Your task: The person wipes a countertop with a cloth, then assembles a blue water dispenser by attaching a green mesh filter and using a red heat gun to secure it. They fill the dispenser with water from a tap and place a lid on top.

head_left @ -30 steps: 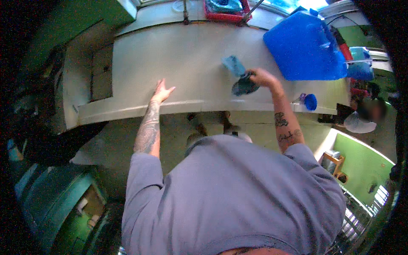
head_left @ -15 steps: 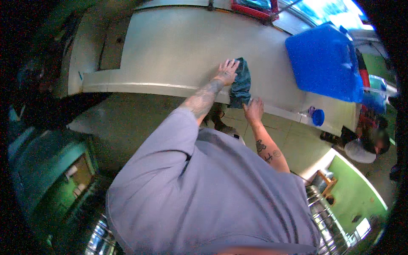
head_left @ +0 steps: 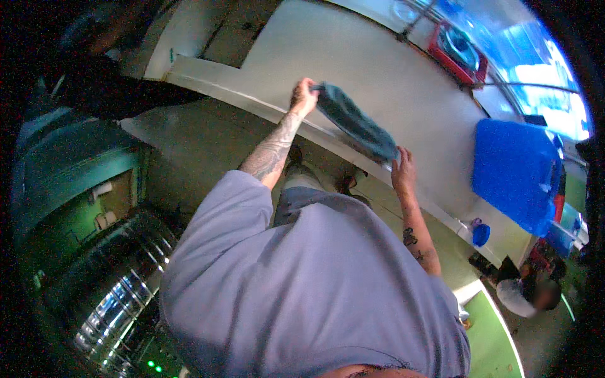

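My left hand [head_left: 304,96] is closed on one end of the dark teal cloth [head_left: 356,123], and my right hand [head_left: 403,170] pinches the other end, so the cloth hangs stretched between them over the front edge of the pale desk [head_left: 353,57]. At two o'clock from the right hand stands a blue container [head_left: 513,170]; a red tray [head_left: 459,53] lies at twelve o'clock.
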`<control>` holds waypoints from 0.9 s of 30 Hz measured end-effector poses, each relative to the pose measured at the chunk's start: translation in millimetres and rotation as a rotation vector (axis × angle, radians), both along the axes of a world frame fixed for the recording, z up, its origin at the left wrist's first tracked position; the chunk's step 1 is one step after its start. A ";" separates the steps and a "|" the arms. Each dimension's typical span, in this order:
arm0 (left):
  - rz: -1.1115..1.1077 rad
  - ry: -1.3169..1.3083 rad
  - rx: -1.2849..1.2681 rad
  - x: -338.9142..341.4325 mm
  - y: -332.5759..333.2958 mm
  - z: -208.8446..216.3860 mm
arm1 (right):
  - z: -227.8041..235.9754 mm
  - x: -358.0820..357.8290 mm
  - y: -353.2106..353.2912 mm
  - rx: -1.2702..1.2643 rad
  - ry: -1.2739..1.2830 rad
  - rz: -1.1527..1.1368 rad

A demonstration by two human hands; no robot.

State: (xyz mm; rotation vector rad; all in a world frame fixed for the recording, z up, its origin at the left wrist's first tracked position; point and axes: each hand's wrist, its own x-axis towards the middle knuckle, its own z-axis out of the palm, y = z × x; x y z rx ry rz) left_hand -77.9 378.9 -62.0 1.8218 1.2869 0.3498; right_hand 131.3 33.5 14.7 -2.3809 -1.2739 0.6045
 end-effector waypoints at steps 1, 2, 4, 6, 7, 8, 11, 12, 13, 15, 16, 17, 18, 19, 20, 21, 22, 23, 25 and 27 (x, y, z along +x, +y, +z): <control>0.091 -0.024 0.249 -23.4 13.7 -2.2 | -3.5 -7.9 19.1 -0.009 -0.029 0.166; 0.201 -0.049 0.461 -45.5 23.0 -3.8 | -6.7 -16.9 39.5 0.051 -0.080 0.357; 0.090 -0.044 0.391 -58.4 22.7 -12.3 | -16.2 -48.5 84.2 -0.080 -0.169 0.474; -0.212 0.349 0.123 -71.2 11.3 -20.8 | -21.3 -87.8 128.4 -0.257 -0.211 0.524; -0.292 0.363 0.119 -72.6 10.5 -20.9 | -16.4 -91.9 142.7 -0.316 -0.098 0.469; -0.217 0.306 0.289 -80.4 10.1 -22.9 | -16.0 -107.5 164.9 -0.210 -0.073 0.444; -0.237 0.206 0.411 -129.3 64.1 -23.5 | -22.4 -140.2 241.4 0.058 -0.126 0.398; -0.268 0.202 0.432 -150.0 91.9 -22.9 | -25.6 -144.6 267.0 0.083 -0.199 0.438; -0.280 0.247 0.405 -173.5 123.1 -22.1 | -26.8 -155.7 291.9 -0.037 -0.156 0.488; -0.347 0.369 0.416 -219.2 180.6 -25.9 | -31.6 -184.8 333.6 -0.122 -0.104 0.598; -0.353 0.335 0.414 -239.5 205.2 -29.7 | -33.3 -203.2 348.2 -0.203 -0.102 0.639; -0.356 0.368 0.460 -262.8 232.7 -34.9 | -35.8 -227.6 365.8 -0.291 -0.080 0.692; -0.302 0.368 0.369 -278.9 259.0 -42.1 | -37.8 -245.8 380.1 -0.314 -0.044 0.761; -0.090 0.088 0.387 -295.9 276.8 -48.8 | -40.3 -267.2 395.2 -0.281 -0.014 0.758; -0.048 0.007 0.390 -319.1 293.5 -53.1 | -39.9 -286.6 406.4 -0.374 0.038 0.763; -0.054 0.146 0.366 -331.8 307.9 -57.0 | -37.1 -291.7 408.8 -0.343 0.006 0.748; -0.063 0.315 0.295 -341.9 316.1 -58.4 | -33.6 -297.9 408.4 -0.373 0.013 0.735; -0.093 0.335 0.358 -350.0 326.1 -57.9 | -30.9 -302.0 408.1 -0.360 0.016 0.713; -0.157 0.514 0.308 -358.8 334.0 -50.7 | -25.4 -301.3 404.7 -0.425 -0.015 0.726; -0.194 0.729 0.335 -357.7 330.6 -38.8 | -21.3 -296.9 403.0 -0.484 -0.052 0.733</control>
